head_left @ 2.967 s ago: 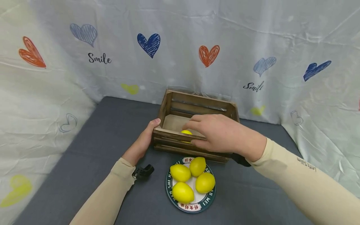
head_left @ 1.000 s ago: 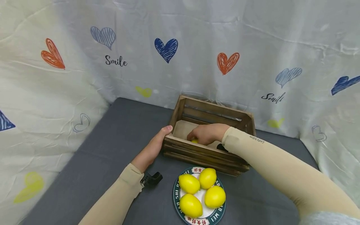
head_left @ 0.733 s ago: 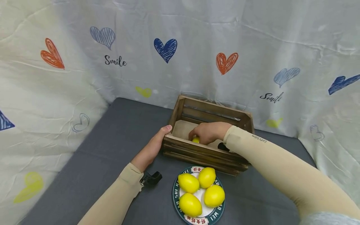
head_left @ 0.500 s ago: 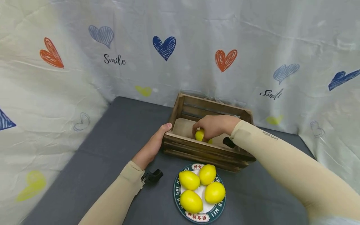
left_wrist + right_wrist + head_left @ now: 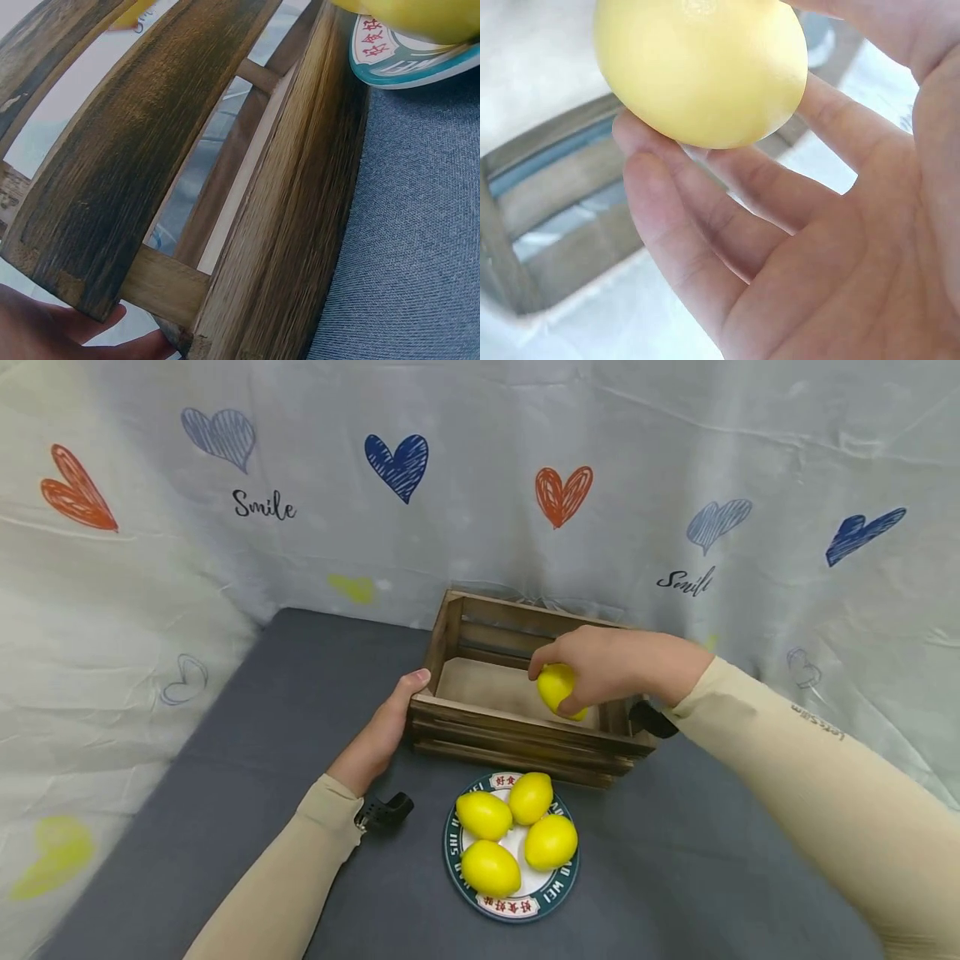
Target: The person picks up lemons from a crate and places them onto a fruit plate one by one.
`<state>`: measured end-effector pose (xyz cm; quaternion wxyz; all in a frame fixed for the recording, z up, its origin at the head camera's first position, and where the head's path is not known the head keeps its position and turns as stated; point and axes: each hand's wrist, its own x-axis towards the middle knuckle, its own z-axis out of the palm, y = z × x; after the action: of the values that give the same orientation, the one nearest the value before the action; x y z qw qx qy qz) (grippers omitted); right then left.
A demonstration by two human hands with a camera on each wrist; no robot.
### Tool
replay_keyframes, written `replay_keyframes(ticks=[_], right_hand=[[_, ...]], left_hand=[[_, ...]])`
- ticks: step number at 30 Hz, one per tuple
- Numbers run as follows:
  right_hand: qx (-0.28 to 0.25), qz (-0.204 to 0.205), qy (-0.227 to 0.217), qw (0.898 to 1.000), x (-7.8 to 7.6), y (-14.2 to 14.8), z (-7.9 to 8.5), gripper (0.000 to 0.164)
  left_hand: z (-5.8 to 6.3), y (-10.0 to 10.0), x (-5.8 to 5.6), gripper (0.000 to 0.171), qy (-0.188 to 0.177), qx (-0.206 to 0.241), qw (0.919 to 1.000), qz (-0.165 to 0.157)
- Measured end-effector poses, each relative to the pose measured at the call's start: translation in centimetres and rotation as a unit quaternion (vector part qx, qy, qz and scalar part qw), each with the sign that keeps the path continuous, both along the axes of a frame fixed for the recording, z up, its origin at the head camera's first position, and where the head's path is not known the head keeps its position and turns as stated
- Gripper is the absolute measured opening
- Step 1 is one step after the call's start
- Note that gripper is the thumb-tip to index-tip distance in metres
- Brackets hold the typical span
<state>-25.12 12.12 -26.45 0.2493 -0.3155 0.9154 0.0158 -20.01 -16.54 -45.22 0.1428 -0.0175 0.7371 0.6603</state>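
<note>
My right hand [image 5: 600, 664] holds a yellow lemon [image 5: 556, 687] between thumb and fingers, over the right part of a brown slatted wooden crate [image 5: 517, 739]. In the right wrist view the lemon [image 5: 705, 71] sits against the fingers, its top cut off by the frame. My left hand [image 5: 382, 727] grips the crate's front left corner, thumb on the rim. The left wrist view shows its fingertips [image 5: 105, 319] at the end of the slats. The crate's pale floor is visible, with part of it hidden behind the right hand.
Close in front of the crate stands a round plate [image 5: 551, 902] with a green lettered rim, bearing several lemons [image 5: 491, 868]. All this is on a dark grey cloth-covered table [image 5: 292, 693]. A white curtain [image 5: 480, 543] printed with hearts hangs right behind the crate.
My right hand went down into the crate, took hold of the lemon there, and has lifted it up and to the right. My left hand keeps its grip on the crate's corner.
</note>
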Motion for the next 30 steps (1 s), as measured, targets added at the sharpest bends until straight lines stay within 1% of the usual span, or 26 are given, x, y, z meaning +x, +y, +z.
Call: replay_keyframes(ticks=[3, 7, 11, 15, 19, 21, 24, 26, 30], right_hand=[[0.004, -0.004, 0.012, 1.000, 1.1, 0.2, 1.2, 0.052], [0.001, -0.002, 0.009, 1.000, 2.6, 0.3, 2.1, 0.051], [-0.002, 0.009, 0.011, 1.000, 4.2, 0.5, 2.6, 0.049], [-0.012, 0.010, 0.016, 1.000, 5.8, 1.1, 2.9, 0.049], [-0.027, 0.016, 0.020, 0.999, 7.5, 1.8, 2.9, 0.049], [-0.028, 0.023, 0.022, 0.999, 8.3, 2.1, 2.6, 0.048], [-0.026, 0.036, 0.018, 0.999, 9.6, 2.2, 1.5, 0.050], [-0.022, 0.048, 0.017, 0.998, 10.5, 2.2, 0.5, 0.051], [-0.020, 0.069, 0.001, 0.997, 12.6, 1.9, -2.1, 0.054]], left_hand=[[-0.2, -0.2, 0.0, 0.090, 0.000, 0.002, 1.0000, -0.001], [-0.4, -0.3, 0.0, 0.090, -0.003, 0.006, 1.0000, 0.004], [-0.6, -0.4, 0.0, 0.090, -0.004, 0.001, 1.0000, 0.003], [-0.5, -0.4, -0.1, 0.090, -0.005, -0.002, 1.0000, -0.003], [-0.3, -0.3, -0.2, 0.090, 0.001, 0.003, 1.0000, -0.009], [-0.2, -0.2, -0.3, 0.090, 0.004, 0.005, 0.9999, -0.012], [-0.1, -0.1, -0.3, 0.089, 0.005, 0.003, 0.9999, -0.012], [-0.1, 0.0, -0.3, 0.089, 0.005, 0.002, 0.9999, -0.011], [0.0, 0.2, -0.4, 0.090, 0.006, -0.003, 0.9999, -0.011]])
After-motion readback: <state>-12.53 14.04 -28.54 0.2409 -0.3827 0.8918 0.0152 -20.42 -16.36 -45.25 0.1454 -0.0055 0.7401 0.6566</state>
